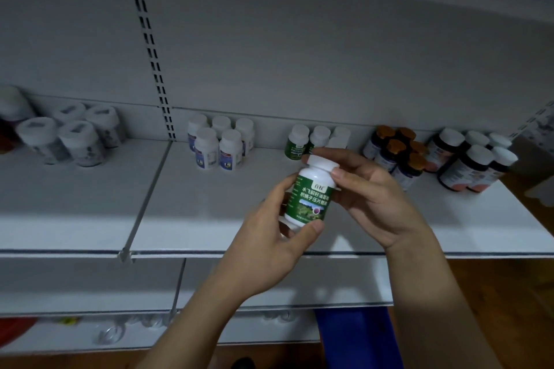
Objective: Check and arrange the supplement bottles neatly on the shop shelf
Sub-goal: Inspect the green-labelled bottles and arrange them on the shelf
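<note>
Hidden: the green-labelled bottles [296, 141] at the shelf's back are being partly covered by the right hand [374, 192], so their count cannot be told. The orange-capped bottles [395, 147] at 3 o'clock of them are being overlapped by the same hand.
Hard to make out: the grey-lidded jars [72, 138] at the far 9 o'clock side are being shown blurred, their labels unreadable. Small items on the lower shelf [75, 344] are being lost in blur.
Left hand: the left hand [278, 237] is being held up, forearm running in from 7 o'clock. The held bottle [308, 198] is being gripped round its lower body, thumb across the base edge.
Right hand: the white cap [320, 163] is being pinched between forefinger on top and thumb at its 3 o'clock side.
Axis: the held bottle is being held near upright, cap toward 12 o'clock and leaning slightly to 1, label turned to the camera.
Place: it is being held in the air before the white shelf [195, 219], just ahead of the green-labelled bottles.
</note>
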A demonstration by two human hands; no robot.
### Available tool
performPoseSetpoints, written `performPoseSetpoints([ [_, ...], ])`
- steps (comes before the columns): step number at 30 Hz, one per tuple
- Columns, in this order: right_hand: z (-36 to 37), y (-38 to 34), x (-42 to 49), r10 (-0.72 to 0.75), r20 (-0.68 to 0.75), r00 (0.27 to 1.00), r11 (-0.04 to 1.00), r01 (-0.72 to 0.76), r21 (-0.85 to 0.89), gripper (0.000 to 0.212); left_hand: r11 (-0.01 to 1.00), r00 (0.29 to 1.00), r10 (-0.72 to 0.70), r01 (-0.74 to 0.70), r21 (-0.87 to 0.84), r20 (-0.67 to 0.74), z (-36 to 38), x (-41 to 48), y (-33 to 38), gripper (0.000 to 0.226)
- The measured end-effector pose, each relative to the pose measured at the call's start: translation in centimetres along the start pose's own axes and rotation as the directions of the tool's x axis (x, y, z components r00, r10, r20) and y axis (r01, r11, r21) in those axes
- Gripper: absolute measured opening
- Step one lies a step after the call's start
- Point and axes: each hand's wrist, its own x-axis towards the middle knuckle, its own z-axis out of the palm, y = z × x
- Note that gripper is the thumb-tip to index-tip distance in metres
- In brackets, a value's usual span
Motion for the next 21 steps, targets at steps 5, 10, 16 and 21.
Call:
performPoseSetpoints([
  [5,0.0,0.0,0.2,-0.02,-0.027,0.999,1.0,0.02,0.01,0.043,1.0,1.0,-0.001,0.001,0.018,0.009,-0.1,0.2,0.1,0.056],
  [10,0.2,0.1,0.4,-0.033,-0.111,0.993,0.999,0.034,0.002,0.039,0.998,0.997,0.016,-0.012,0.058,-0.077,0.2,0.6,0.2,0.061],
  [16,0.4,0.6,0.7,-0.042,-0.17,0.984,0.999,0.043,0.005,0.053,0.993,0.997,0.025,-0.016,0.114,-0.079,0.4,0.8,0.1,0.063],
  [21,0.8,1.2,0.9,-0.046,-0.197,0.979,0.999,0.043,-0.021,0.06,0.994,0.997,-0.004,0.013,0.11,-0.083,0.3,0.9,-0.4,0.063],
])
